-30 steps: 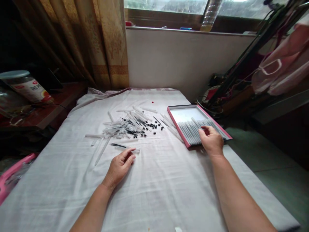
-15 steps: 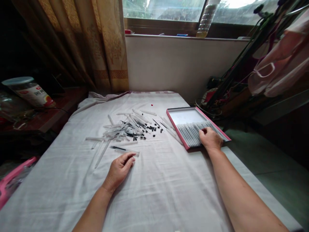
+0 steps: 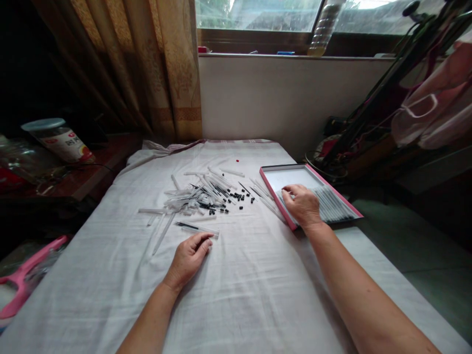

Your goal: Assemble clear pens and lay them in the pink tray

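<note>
My right hand (image 3: 302, 205) lies palm down on the row of clear pens (image 3: 334, 204) inside a shallow pink-rimmed box (image 3: 276, 191), its fingers spread over the pens at the box's left side. My left hand (image 3: 190, 256) rests on the white cloth (image 3: 239, 290) with its fingers loosely curled and nothing visible in them. Just beyond its fingertips lies a pen with a dark refill (image 3: 197, 227). Farther back is a loose heap of clear pen barrels (image 3: 195, 194) and small black caps (image 3: 239, 197).
A jar with a printed label (image 3: 61, 140) lies on a dark wooden ledge at the left. A pink plastic object (image 3: 22, 280) sits at the lower left. Curtains, a window sill with a bottle (image 3: 324, 27), and clutter with cloth stand behind and to the right.
My right hand has slid leftward across the pens in the box, from its right side to its left side. My left hand has stayed in place on the cloth.
</note>
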The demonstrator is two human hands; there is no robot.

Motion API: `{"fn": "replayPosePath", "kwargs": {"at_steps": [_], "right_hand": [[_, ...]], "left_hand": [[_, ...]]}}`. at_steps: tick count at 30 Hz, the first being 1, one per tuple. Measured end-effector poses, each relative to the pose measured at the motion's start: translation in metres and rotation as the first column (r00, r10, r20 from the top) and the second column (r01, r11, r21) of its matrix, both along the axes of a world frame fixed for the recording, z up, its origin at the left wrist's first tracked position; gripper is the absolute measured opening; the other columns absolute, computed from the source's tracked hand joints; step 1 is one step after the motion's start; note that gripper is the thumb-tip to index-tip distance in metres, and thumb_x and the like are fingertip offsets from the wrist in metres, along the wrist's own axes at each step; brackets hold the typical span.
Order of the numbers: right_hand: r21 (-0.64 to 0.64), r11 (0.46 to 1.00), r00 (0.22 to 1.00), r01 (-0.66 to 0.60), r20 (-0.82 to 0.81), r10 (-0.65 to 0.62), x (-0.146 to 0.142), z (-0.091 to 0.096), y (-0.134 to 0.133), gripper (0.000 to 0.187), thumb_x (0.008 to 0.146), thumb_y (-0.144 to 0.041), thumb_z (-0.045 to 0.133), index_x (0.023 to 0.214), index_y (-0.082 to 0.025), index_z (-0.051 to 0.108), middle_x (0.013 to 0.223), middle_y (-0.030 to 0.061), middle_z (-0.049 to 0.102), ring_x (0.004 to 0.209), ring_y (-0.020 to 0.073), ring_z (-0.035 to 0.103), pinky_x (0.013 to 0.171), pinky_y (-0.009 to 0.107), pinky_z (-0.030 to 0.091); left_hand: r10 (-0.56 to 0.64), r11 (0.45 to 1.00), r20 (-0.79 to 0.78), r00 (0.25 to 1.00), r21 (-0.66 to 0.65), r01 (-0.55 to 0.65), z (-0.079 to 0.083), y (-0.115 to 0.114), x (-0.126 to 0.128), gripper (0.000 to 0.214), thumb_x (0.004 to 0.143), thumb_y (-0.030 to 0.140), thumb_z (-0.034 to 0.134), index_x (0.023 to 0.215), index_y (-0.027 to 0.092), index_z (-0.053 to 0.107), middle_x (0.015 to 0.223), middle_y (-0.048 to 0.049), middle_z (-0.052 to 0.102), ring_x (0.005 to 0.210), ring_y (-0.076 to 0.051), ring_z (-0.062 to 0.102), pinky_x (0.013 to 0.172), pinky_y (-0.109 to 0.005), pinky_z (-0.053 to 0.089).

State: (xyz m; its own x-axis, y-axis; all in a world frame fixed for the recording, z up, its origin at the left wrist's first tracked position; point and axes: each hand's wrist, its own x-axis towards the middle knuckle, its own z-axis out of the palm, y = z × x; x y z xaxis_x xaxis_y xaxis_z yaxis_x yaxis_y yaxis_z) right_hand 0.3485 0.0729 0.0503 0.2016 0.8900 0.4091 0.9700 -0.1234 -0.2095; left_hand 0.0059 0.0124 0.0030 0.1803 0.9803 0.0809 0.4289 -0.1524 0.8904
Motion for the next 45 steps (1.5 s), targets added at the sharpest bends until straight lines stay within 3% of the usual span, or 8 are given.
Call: {"fn": "replayPosePath", "kwargs": {"at_steps": [8, 16, 20, 23, 25, 32, 38, 45], "right_hand": [[-0.299, 0.950, 0.996, -0.089, -0.034, 0.083, -0.054, -0.015, 0.034, 0.036, 0.088, -0.025, 0.051, 0.120, -0.015, 0.063, 0.121, 0.0133, 0.065, 0.109, 0.0258, 0.060, 0.091, 0.032, 0.044], [-0.362, 0.931, 0.997, 0.042, -0.046, -0.063, -0.079, -0.026, 0.062, 0.047, 0.091, -0.038, 0.049, 0.129, -0.010, 0.055, 0.124, 0.0219, 0.059, 0.114, 0.0330, 0.056, 0.094, 0.042, 0.042], [-0.365, 0.924, 0.989, 0.114, -0.048, -0.141, -0.087, -0.026, 0.070, 0.046, 0.091, -0.039, 0.048, 0.125, -0.009, 0.058, 0.120, 0.0235, 0.061, 0.111, 0.0362, 0.057, 0.090, 0.047, 0.043], [-0.356, 0.927, 0.989, 0.116, -0.049, -0.143, -0.093, -0.025, 0.069, 0.043, 0.092, -0.036, 0.046, 0.121, -0.009, 0.062, 0.119, 0.0231, 0.062, 0.112, 0.0356, 0.057, 0.088, 0.045, 0.043], [-0.353, 0.933, 0.994, 0.073, -0.054, -0.098, -0.098, -0.027, 0.062, 0.039, 0.092, -0.035, 0.045, 0.117, -0.014, 0.066, 0.117, 0.0185, 0.064, 0.111, 0.0315, 0.058, 0.088, 0.040, 0.043], [-0.322, 0.935, 0.983, -0.149, -0.152, 0.104, -0.107, -0.021, 0.051, 0.041, 0.093, -0.048, 0.042, 0.098, -0.025, 0.075, 0.103, 0.0071, 0.073, 0.096, 0.0235, 0.065, 0.078, 0.030, 0.046], [-0.314, 0.934, 0.985, -0.171, -0.060, 0.160, -0.097, 0.002, 0.132, 0.042, 0.094, -0.041, 0.043, 0.125, -0.020, 0.063, 0.131, 0.0110, 0.061, 0.120, 0.0247, 0.055, 0.097, 0.034, 0.040], [-0.447, 0.872, 0.980, -0.199, -0.061, 0.192, -0.126, -0.019, 0.191, 0.055, 0.089, -0.053, 0.046, 0.128, -0.016, 0.058, 0.125, 0.0192, 0.062, 0.114, 0.0332, 0.058, 0.091, 0.046, 0.043]], "left_hand": [[-0.013, 1.000, 0.025, 1.000, 0.001, 0.013, 0.001, -0.001, 0.000, 0.027, 0.084, 0.033, 0.056, 0.099, 0.018, 0.072, 0.082, -0.0046, 0.074, 0.070, -0.016, 0.068, 0.068, -0.026, 0.055], [0.000, 0.994, 0.001, 1.000, 0.109, -0.001, -0.001, -0.003, -0.002, 0.024, 0.087, 0.031, 0.053, 0.097, 0.019, 0.072, 0.077, -0.0038, 0.073, 0.064, -0.015, 0.066, 0.064, -0.025, 0.054], [0.229, 0.914, -0.130, 0.965, 0.370, -0.167, 0.003, 0.009, -0.024, 0.024, 0.089, 0.033, 0.051, 0.097, 0.020, 0.070, 0.092, -0.0071, 0.074, 0.085, -0.020, 0.069, 0.082, -0.030, 0.053], [0.529, 0.754, -0.194, 0.826, 0.554, -0.353, 0.000, 0.028, -0.054, 0.032, 0.091, 0.038, 0.046, 0.108, 0.019, 0.066, 0.107, -0.0114, 0.071, 0.103, -0.024, 0.064, 0.096, -0.038, 0.048], [0.624, 0.715, -0.287, 0.727, 0.586, -0.382, -0.005, 0.043, -0.074, 0.041, 0.091, 0.041, 0.045, 0.120, 0.017, 0.060, 0.120, -0.0150, 0.065, 0.117, -0.027, 0.057, 0.103, -0.041, 0.043], [0.472, 0.881, -0.663, 0.581, 0.336, -0.332, -0.007, 0.101, -0.110, 0.058, 0.091, 0.046, 0.039, 0.142, 0.017, 0.043, 0.148, -0.0181, 0.042, 0.137, -0.033, 0.037, 0.110, -0.054, 0.031], [0.293, 0.954, -0.772, 0.564, 0.201, -0.221, 0.017, 0.162, -0.096, 0.059, 0.094, 0.046, 0.031, 0.145, 0.018, 0.039, 0.153, -0.0110, 0.037, 0.143, -0.030, 0.029, 0.114, -0.057, 0.021], [0.072, 0.989, -0.834, 0.547, 0.132, 0.071, 0.032, 0.243, -0.040, 0.061, 0.094, 0.049, 0.035, 0.145, 0.016, 0.039, 0.152, -0.0113, 0.039, 0.144, -0.031, 0.026, 0.114, -0.055, 0.017]]}}
